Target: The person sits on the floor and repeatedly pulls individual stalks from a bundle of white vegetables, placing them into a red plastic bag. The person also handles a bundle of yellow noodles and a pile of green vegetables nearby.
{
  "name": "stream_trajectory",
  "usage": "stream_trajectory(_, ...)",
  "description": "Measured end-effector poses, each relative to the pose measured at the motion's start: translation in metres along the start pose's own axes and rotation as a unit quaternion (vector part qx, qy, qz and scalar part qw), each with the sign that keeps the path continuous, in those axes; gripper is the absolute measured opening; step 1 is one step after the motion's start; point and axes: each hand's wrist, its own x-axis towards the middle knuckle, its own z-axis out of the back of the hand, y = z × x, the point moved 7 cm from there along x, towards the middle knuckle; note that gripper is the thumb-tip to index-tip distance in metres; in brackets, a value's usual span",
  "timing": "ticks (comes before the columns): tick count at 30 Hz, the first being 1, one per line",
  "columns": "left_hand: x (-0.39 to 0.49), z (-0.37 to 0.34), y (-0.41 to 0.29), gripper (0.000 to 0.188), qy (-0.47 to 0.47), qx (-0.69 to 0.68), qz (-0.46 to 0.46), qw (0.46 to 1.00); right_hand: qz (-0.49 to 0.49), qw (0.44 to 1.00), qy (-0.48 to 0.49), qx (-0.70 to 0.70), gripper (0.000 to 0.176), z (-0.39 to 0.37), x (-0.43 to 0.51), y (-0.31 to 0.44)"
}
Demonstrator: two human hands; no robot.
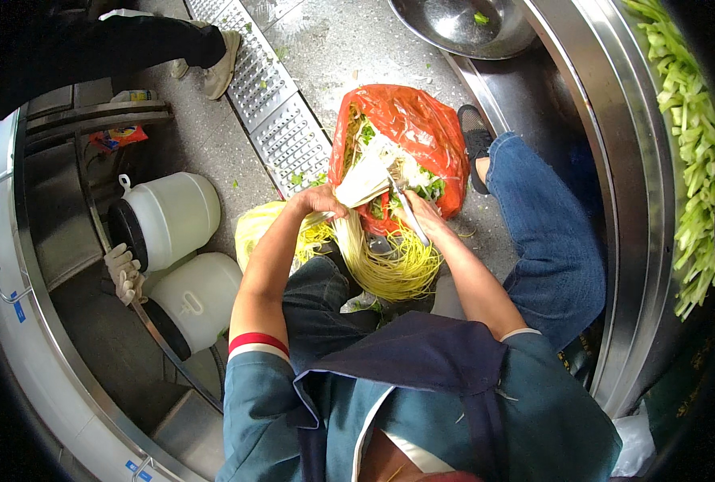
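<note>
My left hand (326,202) grips a bundle of long yellow garlic chives (387,265) near its pale root ends (366,178). The thin yellow leaves bend down and to the right below my hands. My right hand (420,214) is closed round a knife (410,211), whose blade rises beside the pale ends. Under both hands stands an open red plastic bag (414,117) holding green leaves and pale vegetable scraps. A yellowish plastic bag (261,226) with more yellow chives lies to the left, partly behind my left forearm.
A perforated metal drain cover (276,120) crosses the floor. White plastic drums (179,211) lie at left, near work gloves (125,274) hanging on a rail. Another person's shoe (222,66) is at upper left. A metal bowl (465,30) stands at top right; cut green stalks (688,162) lie at far right.
</note>
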Motion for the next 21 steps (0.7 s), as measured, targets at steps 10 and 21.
stream_trajectory(10,0.001,0.007,-0.003,0.013,-0.026,0.002,0.003,1.000,0.006,0.994,-0.101,0.033,0.023,0.008,-0.005,-0.022)
stream_trajectory(21,-0.008,0.000,-0.012,0.034,-0.095,0.094,-0.023,0.991,-0.061,0.993,0.105,0.014,0.079,0.005,0.000,-0.004)
